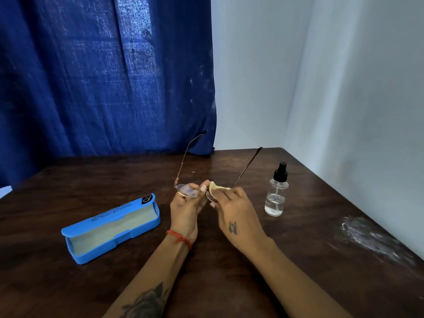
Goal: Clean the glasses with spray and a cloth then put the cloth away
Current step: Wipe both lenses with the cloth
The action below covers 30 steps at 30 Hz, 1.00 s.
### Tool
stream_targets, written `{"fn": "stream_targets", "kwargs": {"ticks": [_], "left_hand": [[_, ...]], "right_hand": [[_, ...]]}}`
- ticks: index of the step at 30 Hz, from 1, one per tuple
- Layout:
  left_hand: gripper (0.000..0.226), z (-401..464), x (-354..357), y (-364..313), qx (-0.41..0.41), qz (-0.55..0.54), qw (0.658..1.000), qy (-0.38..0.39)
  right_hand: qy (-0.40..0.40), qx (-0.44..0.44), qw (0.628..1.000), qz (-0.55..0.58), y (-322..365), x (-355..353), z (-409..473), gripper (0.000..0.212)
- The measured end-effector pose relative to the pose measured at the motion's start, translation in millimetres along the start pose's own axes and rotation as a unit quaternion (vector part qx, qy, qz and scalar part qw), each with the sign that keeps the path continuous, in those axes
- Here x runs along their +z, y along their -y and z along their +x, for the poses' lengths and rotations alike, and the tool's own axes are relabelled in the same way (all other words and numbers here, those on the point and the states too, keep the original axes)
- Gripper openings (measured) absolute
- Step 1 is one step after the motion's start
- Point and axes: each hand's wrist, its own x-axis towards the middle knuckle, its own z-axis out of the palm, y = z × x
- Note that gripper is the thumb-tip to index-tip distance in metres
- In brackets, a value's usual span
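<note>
Thin-framed glasses (187,190) are held above the dark wooden table (114,180), their two arms pointing up and away from me. My left hand (185,214) pinches the frame at the bridge, beside the left lens. My right hand (231,210) pinches a small pale yellow cloth (216,187) around the right lens, which is mostly hidden under it. A clear spray bottle (276,196) with a black pump top stands upright on the table to the right of my right hand, apart from it.
An open blue glasses case (110,228) with a pale lining lies on the table to the left of my hands. A blue curtain (103,76) hangs behind the table, white walls to the right. A whitish smear (371,237) marks the table's right side.
</note>
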Motion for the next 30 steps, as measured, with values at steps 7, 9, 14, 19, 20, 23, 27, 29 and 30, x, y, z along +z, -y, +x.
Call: {"fn": "stream_targets", "kwargs": {"ticks": [7,9,14,19,20,23,27,29,30], "left_hand": [[0.013,0.0,-0.8,-0.7,-0.001,0.027,0.999,-0.029],[0.012,-0.6,-0.1,-1.9,0.004,0.033,0.999,-0.027],[0.013,-2.9,3.4,-4.3,-0.003,0.019,1.0,-0.011],[0.016,-5.6,4.7,-6.1,-0.008,0.029,0.999,-0.026],[0.015,-5.7,5.0,-7.0,-0.012,0.028,0.999,-0.032],[0.013,-6.5,6.6,-7.7,-0.016,0.045,0.998,-0.041],[0.018,-7.3,9.0,-8.5,-0.02,0.05,0.998,-0.029],[0.021,-7.1,8.6,-9.3,-0.027,0.048,0.998,-0.024],[0.022,-7.1,7.9,-9.4,-0.033,0.053,0.998,-0.023]], "right_hand": [[-0.035,0.047,0.997,0.044,4.1,-1.5,-1.5,0.011],[-0.053,0.06,0.992,0.096,3.7,-2.7,-1.4,0.013],[-0.109,0.09,0.978,0.156,-4.2,-3.6,2.1,0.02],[-0.011,0.019,0.998,0.061,-2.4,5.0,-2.2,0.03],[-0.015,0.006,0.998,0.06,-3.0,3.7,-1.6,0.028],[-0.062,-0.012,0.996,0.06,-5.8,-1.1,-0.4,0.018],[-0.121,0.037,0.986,0.107,-7.8,-5.8,1.0,0.012],[-0.128,0.073,0.981,0.128,-9.9,-7.7,2.9,0.01],[-0.126,0.094,0.978,0.14,-10.7,-8.7,3.7,0.01]]}}
